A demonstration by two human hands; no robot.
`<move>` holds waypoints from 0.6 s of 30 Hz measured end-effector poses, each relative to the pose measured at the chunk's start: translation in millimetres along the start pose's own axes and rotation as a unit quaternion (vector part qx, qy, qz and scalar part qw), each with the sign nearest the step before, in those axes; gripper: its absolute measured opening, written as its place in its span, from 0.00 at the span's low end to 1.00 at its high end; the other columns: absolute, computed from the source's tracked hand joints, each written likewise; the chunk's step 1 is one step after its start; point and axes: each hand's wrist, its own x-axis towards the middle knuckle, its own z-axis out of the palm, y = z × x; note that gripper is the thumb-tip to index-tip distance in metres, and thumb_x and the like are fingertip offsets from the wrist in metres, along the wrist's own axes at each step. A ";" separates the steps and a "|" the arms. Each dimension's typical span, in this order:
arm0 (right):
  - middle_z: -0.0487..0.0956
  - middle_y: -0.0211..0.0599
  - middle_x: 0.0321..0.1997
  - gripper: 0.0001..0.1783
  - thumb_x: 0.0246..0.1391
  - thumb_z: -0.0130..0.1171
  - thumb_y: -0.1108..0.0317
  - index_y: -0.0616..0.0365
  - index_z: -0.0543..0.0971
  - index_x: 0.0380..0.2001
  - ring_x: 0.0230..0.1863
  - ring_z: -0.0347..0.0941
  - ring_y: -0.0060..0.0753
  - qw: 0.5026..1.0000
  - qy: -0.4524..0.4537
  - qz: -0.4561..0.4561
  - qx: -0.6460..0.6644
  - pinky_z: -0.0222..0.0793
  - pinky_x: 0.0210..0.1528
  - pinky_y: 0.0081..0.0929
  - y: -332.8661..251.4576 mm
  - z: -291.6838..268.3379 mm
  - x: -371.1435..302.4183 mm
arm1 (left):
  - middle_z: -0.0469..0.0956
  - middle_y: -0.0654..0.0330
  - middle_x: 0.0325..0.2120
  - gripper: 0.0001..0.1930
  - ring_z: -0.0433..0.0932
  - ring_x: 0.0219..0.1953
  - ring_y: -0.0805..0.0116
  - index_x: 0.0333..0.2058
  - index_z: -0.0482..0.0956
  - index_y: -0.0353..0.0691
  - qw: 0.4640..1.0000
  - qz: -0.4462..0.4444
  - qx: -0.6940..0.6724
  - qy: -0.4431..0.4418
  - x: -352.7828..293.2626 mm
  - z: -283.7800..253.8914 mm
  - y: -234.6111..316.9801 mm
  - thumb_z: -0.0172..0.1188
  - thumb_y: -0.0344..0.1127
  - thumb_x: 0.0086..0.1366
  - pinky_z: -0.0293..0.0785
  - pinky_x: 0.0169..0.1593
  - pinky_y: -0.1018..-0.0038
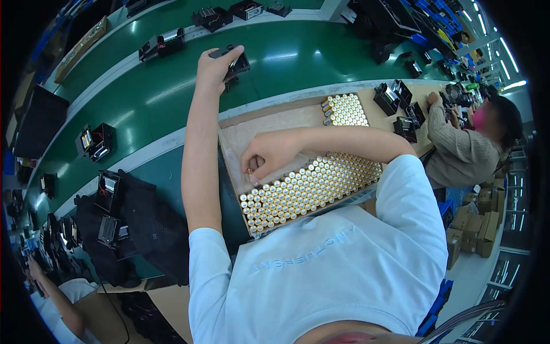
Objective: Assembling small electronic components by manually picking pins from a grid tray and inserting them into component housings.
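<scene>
The person's left hand (213, 67) is closing its fingers and thumb around a small black case (237, 64), holding it above the green work surface (298, 54) beyond the box. The right hand (268, 156) is curling its fingers narrowly inside the shallow cardboard box (246, 127), with a small gold-coloured tip (249, 171) showing at the fingertips; whether they are gripping a battery or only touching one, I cannot tell. Just beside that hand, gold-rimmed batteries (309, 186) are standing upright in close rows along the box's near side, while another block of batteries (346, 109) is filling its far right corner. Farther out, more open black cases are lying on the green surface and to the right of the box, a black cloth (157, 235) is lying at left, and a co-worker in a knit sweater (467, 143) is sitting at right.
</scene>
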 end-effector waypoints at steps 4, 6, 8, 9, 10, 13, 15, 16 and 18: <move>0.81 0.29 0.26 0.07 0.51 0.55 0.75 0.59 0.82 0.31 0.24 0.70 0.22 0.998 0.020 -0.042 -0.038 0.67 0.30 0.21 -0.4 -0.4 1.8 | 0.73 0.45 0.40 0.26 0.77 0.37 0.61 0.49 0.66 0.23 0.999 0.018 0.043 0.006 5.6 -0.8 -6.3 0.67 0.32 0.58 0.80 0.36 0.69; 0.80 0.29 0.26 0.08 0.50 0.52 0.74 0.59 0.81 0.30 0.24 0.69 0.22 0.994 0.071 -0.082 0.005 0.66 0.29 0.21 3.1 -4.7 4.6 | 0.72 0.43 0.41 0.28 0.77 0.38 0.60 0.51 0.64 0.25 1.000 0.019 0.012 0.003 13.7 -4.3 -12.8 0.68 0.33 0.58 0.80 0.37 0.69; 0.78 0.28 0.25 0.10 0.49 0.49 0.73 0.58 0.81 0.29 0.23 0.67 0.22 0.985 0.137 -0.082 0.065 0.64 0.27 0.21 -1.9 -16.1 3.7 | 0.72 0.43 0.42 0.30 0.77 0.39 0.60 0.53 0.63 0.26 1.000 0.020 -0.004 0.001 19.9 -7.4 -17.0 0.68 0.33 0.58 0.81 0.38 0.68; 0.77 0.27 0.24 0.12 0.49 0.46 0.71 0.58 0.81 0.28 0.23 0.66 0.23 0.977 0.178 -0.062 0.103 0.63 0.26 0.22 -7.9 -29.8 2.2 | 0.72 0.43 0.42 0.29 0.77 0.39 0.60 0.53 0.63 0.26 1.000 0.025 -0.007 -0.004 21.8 -8.9 -18.3 0.67 0.33 0.59 0.81 0.38 0.68; 0.75 0.28 0.22 0.13 0.51 0.46 0.67 0.58 0.80 0.26 0.21 0.65 0.23 0.967 0.232 -0.079 0.075 0.61 0.23 0.22 -5.3 -44.8 5.7 | 0.72 0.43 0.42 0.29 0.77 0.39 0.60 0.53 0.63 0.26 1.000 0.028 -0.010 -0.008 22.8 -9.7 -20.3 0.67 0.33 0.59 0.81 0.39 0.69; 0.75 0.31 0.18 0.12 0.49 0.50 0.65 0.61 0.80 0.23 0.18 0.65 0.26 0.900 0.430 0.050 -0.053 0.63 0.22 0.24 -21.9 -85.4 10.7 | 0.72 0.44 0.42 0.28 0.77 0.39 0.60 0.53 0.62 0.25 0.999 0.041 -0.015 -0.019 23.0 -9.3 -17.8 0.66 0.34 0.60 0.81 0.39 0.69; 0.74 0.32 0.16 0.13 0.48 0.52 0.65 0.62 0.80 0.22 0.17 0.65 0.28 0.862 0.485 0.064 -0.131 0.63 0.22 0.25 -13.4 -112.2 20.3 | 0.72 0.44 0.41 0.27 0.77 0.39 0.60 0.53 0.63 0.25 0.999 0.032 -0.014 -0.002 18.7 -4.4 -13.6 0.64 0.34 0.62 0.80 0.39 0.69; 0.75 0.33 0.16 0.13 0.48 0.53 0.64 0.62 0.80 0.22 0.18 0.66 0.28 0.841 0.501 0.100 -0.180 0.65 0.22 0.25 -11.1 -122.8 24.6 | 0.72 0.44 0.41 0.27 0.77 0.39 0.60 0.53 0.63 0.25 1.000 0.028 -0.013 0.005 15.8 -1.6 -10.8 0.63 0.34 0.62 0.80 0.39 0.69; 0.76 0.33 0.16 0.13 0.48 0.54 0.64 0.62 0.81 0.21 0.18 0.67 0.29 0.815 0.515 0.134 -0.228 0.66 0.23 0.25 -7.2 -128.2 30.3 | 0.72 0.44 0.41 0.26 0.77 0.39 0.60 0.53 0.63 0.25 1.000 0.026 -0.012 0.013 12.9 2.9 -6.6 0.62 0.34 0.63 0.80 0.39 0.69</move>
